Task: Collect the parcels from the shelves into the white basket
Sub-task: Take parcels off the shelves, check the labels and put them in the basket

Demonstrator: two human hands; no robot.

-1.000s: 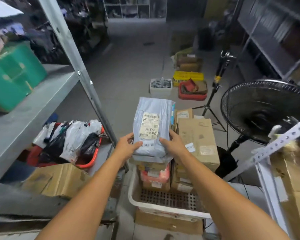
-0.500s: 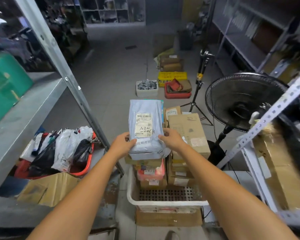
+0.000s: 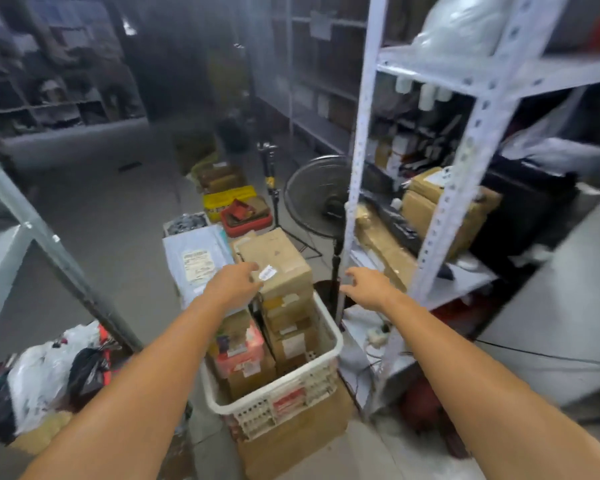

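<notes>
The white basket (image 3: 321, 372) stands on a cardboard box on the floor, packed with parcels. A grey mailer bag (image 3: 194, 258) with a white label lies on top of the left stack. Beside it sits a brown carton (image 3: 278, 258) on the right stack. My left hand (image 3: 232, 284) hovers over the mailer's near edge, fingers loose, holding nothing. My right hand (image 3: 368, 285) is out to the right of the basket, in the air by the white shelf post (image 3: 355, 188), fingers relaxed and empty. More brown parcels (image 3: 440, 206) lie on the white shelf at right.
A black standing fan (image 3: 317, 197) is just behind the basket. A grey shelf post (image 3: 59, 261) slants at left, with a red basket of bags (image 3: 49, 372) below. Yellow and red crates (image 3: 236, 209) sit on the floor farther back. Cables (image 3: 378, 337) lie under the white shelf.
Both hands let go of the grey mailer, which now lies on the basket's stack. My right hand has moved right toward the white shelf, and the view has swung right.
</notes>
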